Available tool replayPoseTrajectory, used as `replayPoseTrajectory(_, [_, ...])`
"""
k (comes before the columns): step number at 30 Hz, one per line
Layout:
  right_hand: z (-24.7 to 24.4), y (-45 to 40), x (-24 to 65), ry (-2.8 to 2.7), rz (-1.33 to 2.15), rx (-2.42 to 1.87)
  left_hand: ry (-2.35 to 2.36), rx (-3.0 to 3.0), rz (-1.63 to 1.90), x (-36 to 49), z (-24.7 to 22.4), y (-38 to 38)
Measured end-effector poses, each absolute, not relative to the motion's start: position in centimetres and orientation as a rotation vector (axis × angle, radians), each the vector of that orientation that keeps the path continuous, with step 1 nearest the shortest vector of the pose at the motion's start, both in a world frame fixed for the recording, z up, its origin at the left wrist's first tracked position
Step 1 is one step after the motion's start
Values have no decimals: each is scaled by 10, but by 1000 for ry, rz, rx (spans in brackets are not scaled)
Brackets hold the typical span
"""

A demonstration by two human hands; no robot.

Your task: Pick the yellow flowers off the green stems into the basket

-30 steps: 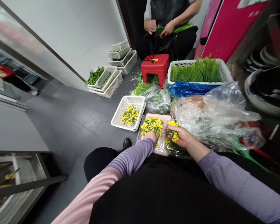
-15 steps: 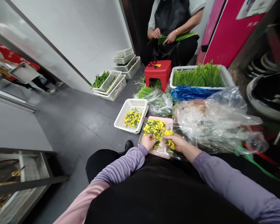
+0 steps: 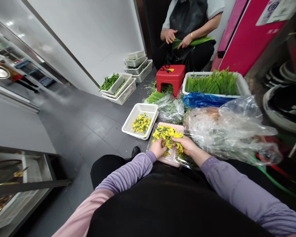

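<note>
Yellow flowers with green stems (image 3: 165,131) lie heaped on a pink tray (image 3: 169,160) in front of my lap. At the heap's near edge is my left hand (image 3: 158,147), its fingers closed and partly hidden among the flowers; what they grip cannot be made out. My right hand (image 3: 186,144) is closed on a small bunch of yellow flowers (image 3: 179,147) at the tray's right side. Under that hand is a clear plastic container (image 3: 187,161) with dark green contents. A white basket (image 3: 128,128) holding more yellow flowers stands beyond the tray to the left.
Clear plastic bags (image 3: 232,131) lie at the right, beside a blue bag (image 3: 202,98). Behind them are a basket of green stalks (image 3: 212,82) and a red stool (image 3: 170,77) with scissors. A person (image 3: 187,26) sits beyond, holding green stalks. Stacked baskets (image 3: 120,95) stand along the wall.
My right hand has moved slightly left with its flowers, closer to my left hand and over the heap. The seated person's fingers have spread. The view has shifted a little.
</note>
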State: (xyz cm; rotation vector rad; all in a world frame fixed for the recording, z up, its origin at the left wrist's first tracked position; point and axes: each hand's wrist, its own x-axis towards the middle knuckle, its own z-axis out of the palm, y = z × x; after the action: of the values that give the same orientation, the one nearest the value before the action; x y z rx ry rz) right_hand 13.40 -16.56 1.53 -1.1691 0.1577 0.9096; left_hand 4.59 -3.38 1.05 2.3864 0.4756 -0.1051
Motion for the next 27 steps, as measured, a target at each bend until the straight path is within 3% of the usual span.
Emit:
replayPoseTrajectory(8, [21,-171,131,90,888,-1172,392,1882,-229,62,30,-44])
replayPoseTrajectory(14, [28,-174,130,189,1067,-993,257,1675,-420,66,35,-22])
replayPoseTrajectory(19, [31,-181,136,336,1046,-897,147,2115,-499,66,20,7])
replayPoseTrajectory(23, [32,-185,139,372,963,-951,-146,2801,-378,69,-3,11])
replayPoseTrajectory(27, [35,-185,137,363,988,-948,-439,3046,-505,82,-27,-1])
